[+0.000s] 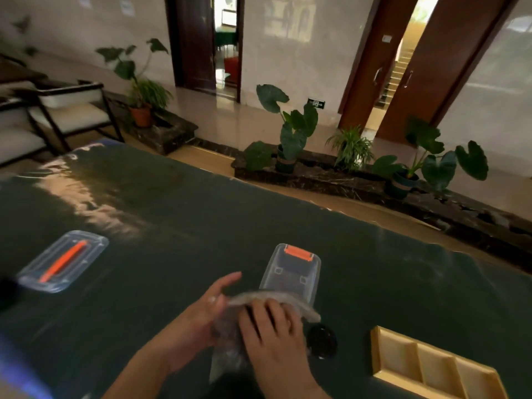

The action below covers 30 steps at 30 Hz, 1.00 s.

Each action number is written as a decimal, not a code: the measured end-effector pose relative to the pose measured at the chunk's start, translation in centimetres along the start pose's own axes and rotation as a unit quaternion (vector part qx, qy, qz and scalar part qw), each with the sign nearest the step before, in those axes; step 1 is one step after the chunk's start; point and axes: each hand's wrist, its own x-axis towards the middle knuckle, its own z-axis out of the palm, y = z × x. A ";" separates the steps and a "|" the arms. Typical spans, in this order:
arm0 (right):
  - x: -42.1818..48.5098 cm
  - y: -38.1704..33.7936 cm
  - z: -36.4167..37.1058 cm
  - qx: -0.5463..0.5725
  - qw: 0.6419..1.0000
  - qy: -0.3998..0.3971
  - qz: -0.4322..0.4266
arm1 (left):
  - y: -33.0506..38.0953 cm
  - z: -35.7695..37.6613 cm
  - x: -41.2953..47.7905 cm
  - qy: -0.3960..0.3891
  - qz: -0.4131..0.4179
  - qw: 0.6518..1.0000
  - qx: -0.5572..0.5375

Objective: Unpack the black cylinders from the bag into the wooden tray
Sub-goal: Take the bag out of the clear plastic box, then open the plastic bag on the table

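Observation:
A clear plastic bag (230, 344) lies on the dark green table in front of me, blurred, with dark contents showing through. My left hand (205, 309) presses against its left side, fingers stretched out. My right hand (273, 326) lies on top of the bag and grips it. One black cylinder (322, 341) sits on the table just right of the bag, touching my right hand's edge. The wooden tray (383, 367), with empty compartments, rests at the lower right, apart from both hands.
A clear plastic box with an orange latch (290, 272) stands just behind the bag. A clear lid with an orange strip (62, 260) lies at the left. The table's far edge (345, 210) runs diagonally; potted plants and chairs stand beyond.

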 end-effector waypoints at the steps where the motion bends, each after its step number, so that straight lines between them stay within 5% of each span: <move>1: -0.8 -1.2 0.4 0.005 1.000 -0.001 -0.009 | -0.5 0.0 -1.1 0.006 0.004 0.999 0.043; 6: -4.7 -6.0 1.2 0.057 0.996 -0.068 0.002 | -5.8 -1.4 -3.4 0.124 0.054 0.986 0.100; 8: -4.1 -6.3 0.4 0.146 0.959 -0.210 0.122 | -7.8 -3.2 -3.9 0.147 0.070 0.981 0.101; 10: -4.9 -6.4 1.2 0.195 0.902 -0.234 0.307 | -9.5 -5.2 -4.4 0.149 0.058 0.983 0.093; 16: -5.0 -8.1 3.9 0.100 0.918 -0.351 0.151 | -12.9 -9.7 -4.1 0.106 -0.029 0.988 0.108; 21: -4.4 -9.7 7.0 0.099 0.890 -0.399 0.200 | -13.1 -12.6 -2.6 0.147 -0.023 0.964 0.220; 23: -4.1 -10.0 8.0 0.119 0.872 -0.426 0.209 | -12.7 -13.2 -2.0 0.146 0.057 0.904 0.398; 26: -3.6 -10.0 8.6 0.193 0.842 -0.445 0.237 | -11.8 -12.5 -1.5 0.055 0.214 0.711 0.667; 30: -2.2 -9.1 8.7 0.283 0.801 -0.453 0.270 | -10.0 -10.5 -0.5 -0.066 0.243 0.578 0.776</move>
